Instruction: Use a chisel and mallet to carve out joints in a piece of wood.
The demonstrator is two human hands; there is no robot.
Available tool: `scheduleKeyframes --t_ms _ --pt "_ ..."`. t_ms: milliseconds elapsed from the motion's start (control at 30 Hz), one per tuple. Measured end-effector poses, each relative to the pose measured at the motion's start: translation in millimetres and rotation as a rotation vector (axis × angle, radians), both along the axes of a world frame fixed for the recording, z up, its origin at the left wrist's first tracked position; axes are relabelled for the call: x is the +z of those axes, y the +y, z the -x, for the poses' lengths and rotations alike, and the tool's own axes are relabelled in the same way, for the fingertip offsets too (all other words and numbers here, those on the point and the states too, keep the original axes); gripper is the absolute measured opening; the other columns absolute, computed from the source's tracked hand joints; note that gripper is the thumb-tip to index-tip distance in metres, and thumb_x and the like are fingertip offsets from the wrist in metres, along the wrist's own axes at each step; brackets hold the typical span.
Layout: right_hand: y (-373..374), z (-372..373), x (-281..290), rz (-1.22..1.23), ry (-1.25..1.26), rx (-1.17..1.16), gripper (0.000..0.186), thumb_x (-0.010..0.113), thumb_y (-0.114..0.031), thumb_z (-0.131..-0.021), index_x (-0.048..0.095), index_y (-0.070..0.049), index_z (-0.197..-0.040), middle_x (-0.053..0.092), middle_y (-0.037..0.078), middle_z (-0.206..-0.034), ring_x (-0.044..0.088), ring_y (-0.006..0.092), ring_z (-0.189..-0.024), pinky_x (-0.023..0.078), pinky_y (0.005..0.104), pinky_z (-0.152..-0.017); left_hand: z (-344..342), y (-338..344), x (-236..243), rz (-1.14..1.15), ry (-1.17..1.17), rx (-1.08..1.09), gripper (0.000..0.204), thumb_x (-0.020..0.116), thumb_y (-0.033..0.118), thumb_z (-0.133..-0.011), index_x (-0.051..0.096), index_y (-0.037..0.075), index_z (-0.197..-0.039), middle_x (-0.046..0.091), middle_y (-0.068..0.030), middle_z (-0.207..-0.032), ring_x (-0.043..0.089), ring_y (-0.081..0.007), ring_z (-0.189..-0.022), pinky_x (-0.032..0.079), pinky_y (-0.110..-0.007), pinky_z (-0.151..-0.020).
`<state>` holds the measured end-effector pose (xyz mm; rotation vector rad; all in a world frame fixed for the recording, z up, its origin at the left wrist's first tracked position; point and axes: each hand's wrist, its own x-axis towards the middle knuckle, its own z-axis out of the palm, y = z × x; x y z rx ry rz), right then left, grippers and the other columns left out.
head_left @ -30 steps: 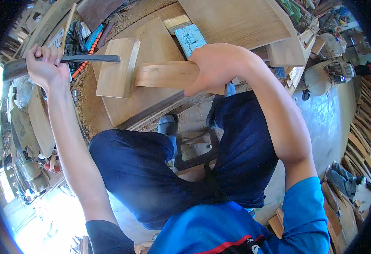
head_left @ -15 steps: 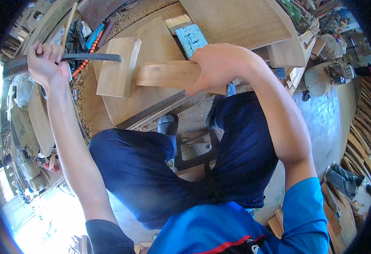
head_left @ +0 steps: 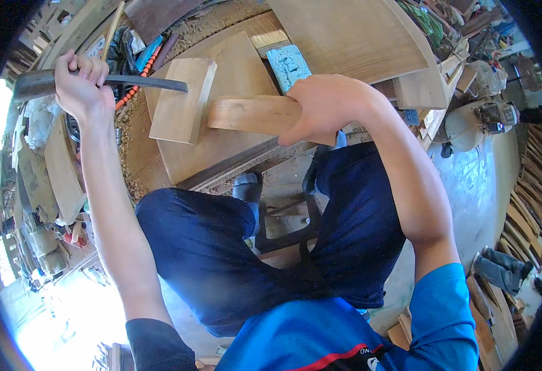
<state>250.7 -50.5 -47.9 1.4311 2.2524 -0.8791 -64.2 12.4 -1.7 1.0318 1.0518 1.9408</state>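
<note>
My left hand (head_left: 84,86) is closed on the dark handle of a long-bladed tool (head_left: 150,83), whose blade reaches rightward onto a pale wooden block (head_left: 181,102). My right hand (head_left: 326,108) grips a second, longer wooden piece (head_left: 246,114), lying just right of that block with its far part under my fingers. Both pieces sit on a broad wooden board (head_left: 178,161). A speckled light-blue rectangular object (head_left: 286,65) lies beyond my right hand.
Large panels (head_left: 345,34) lie at the back. Orange-and-black rod (head_left: 129,96), shavings and scraps crowd the left. A motor-topped machine (head_left: 472,123) stands at right beside stacked wood strips (head_left: 527,185). Another person's trousered legs (head_left: 499,272) appear at lower right. My knees are below the board.
The bench, wood pieces and both hands appear slightly shifted in the picture, mostly rightward, as the view moves a little. My grips on the tool and the wooden piece are unchanged.
</note>
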Motion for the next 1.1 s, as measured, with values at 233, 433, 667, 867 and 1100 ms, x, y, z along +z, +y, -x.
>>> scheduleKeyframes --t_ms 233,433,667,867,1100 --pt "2.0 -2.3 -5.3 -0.014 0.013 0.014 0.072 0.075 -0.062 -0.069 0.073 0.002 -0.101 0.072 0.022 -0.099 0.069 0.0375 -0.094 0.054 0.0433 -0.086 -5.2 -2.2 1.8 0.001 0.008 0.005 0.026 0.05 0.014 -0.093 0.034 0.014 -0.073 0.026 0.0031 -0.054 0.021 -0.0098 -0.045 0.021 -0.03 -0.046" --pt "3.9 -3.5 -7.1 -0.007 0.004 0.024 0.075 0.075 -0.064 -0.069 0.073 0.002 -0.103 0.072 0.023 -0.101 0.069 0.0376 -0.096 0.054 0.0435 -0.087 -7.8 -5.6 3.6 0.018 -0.033 -0.022 0.03 0.052 0.015 -0.095 0.034 0.015 -0.072 0.025 0.0036 -0.054 0.021 -0.0091 -0.045 0.02 -0.029 -0.048" --pt "1.9 -3.4 -4.2 -0.033 0.028 0.031 0.075 0.075 -0.064 -0.069 0.073 0.002 -0.103 0.072 0.023 -0.1 0.069 0.0375 -0.094 0.054 0.0441 -0.086 -2.1 -3.1 -0.2 -0.016 -0.072 -0.028 0.028 0.052 0.015 -0.094 0.034 0.015 -0.073 0.025 0.0033 -0.054 0.02 -0.0095 -0.044 0.02 -0.029 -0.046" --pt "1.0 -0.9 -1.5 -0.021 0.014 0.008 0.072 0.075 -0.062 -0.069 0.073 0.002 -0.102 0.072 0.022 -0.099 0.07 0.0367 -0.093 0.055 0.0439 -0.085 -2.0 -2.2 0.2 -0.053 -0.068 0.007 0.027 0.052 0.013 -0.093 0.034 0.014 -0.073 0.025 0.003 -0.053 0.019 -0.0095 -0.043 0.019 -0.029 -0.045" --pt "0.7 0.4 3.6 0.018 0.03 -0.008 0.069 0.075 -0.061 -0.069 0.074 0.001 -0.1 0.073 0.022 -0.095 0.07 0.0364 -0.089 0.055 0.0438 -0.082 -0.6 -1.1 0.7 -0.039 -0.086 0.037 0.028 0.052 0.013 -0.093 0.033 0.015 -0.072 0.024 0.003 -0.052 0.018 -0.0095 -0.042 0.017 -0.029 -0.044"
